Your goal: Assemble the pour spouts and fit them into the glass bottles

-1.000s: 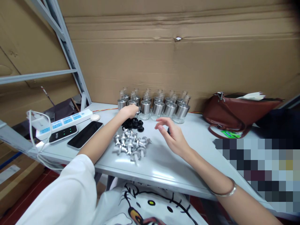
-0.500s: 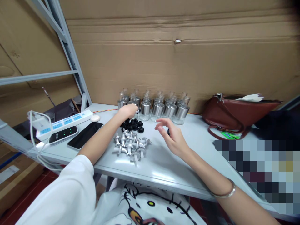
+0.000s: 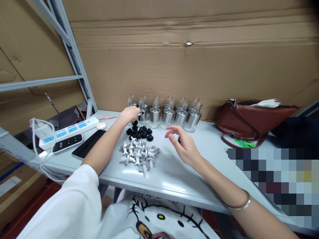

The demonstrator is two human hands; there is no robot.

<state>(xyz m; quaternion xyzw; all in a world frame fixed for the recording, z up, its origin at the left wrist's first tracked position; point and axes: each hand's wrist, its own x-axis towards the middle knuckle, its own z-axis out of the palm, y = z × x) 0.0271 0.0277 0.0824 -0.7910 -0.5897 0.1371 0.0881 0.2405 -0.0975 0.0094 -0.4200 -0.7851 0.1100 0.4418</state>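
Note:
My left hand (image 3: 130, 115) is closed, palm down, in front of the leftmost glass bottle. A small black-and-silver piece (image 3: 141, 113) pokes out from its fingertips. Several clear bottles with metal sleeves (image 3: 155, 115) stand in two rows at the back. Below my left hand lies a cluster of black ring-shaped stoppers (image 3: 143, 132), and nearer me a heap of silver pourer-like parts (image 3: 138, 154). My right hand (image 3: 183, 144) hovers over the table right of the heap, thumb and index finger apart. A small dark piece (image 3: 178, 139) shows within its curled fingers; its shape is mostly hidden.
At left on the grey table (image 3: 169, 179) are a power strip (image 3: 72, 130), a black-faced device (image 3: 67, 143), a phone (image 3: 87, 146) and a white round object (image 3: 101, 125). A brown bag (image 3: 251, 119) sits at right. Cardboard (image 3: 174, 66) stands behind.
My left hand has shifted left and slightly away from me, uncovering more of the black stoppers and the piece at its fingertips. My right hand stays nearly where it was.

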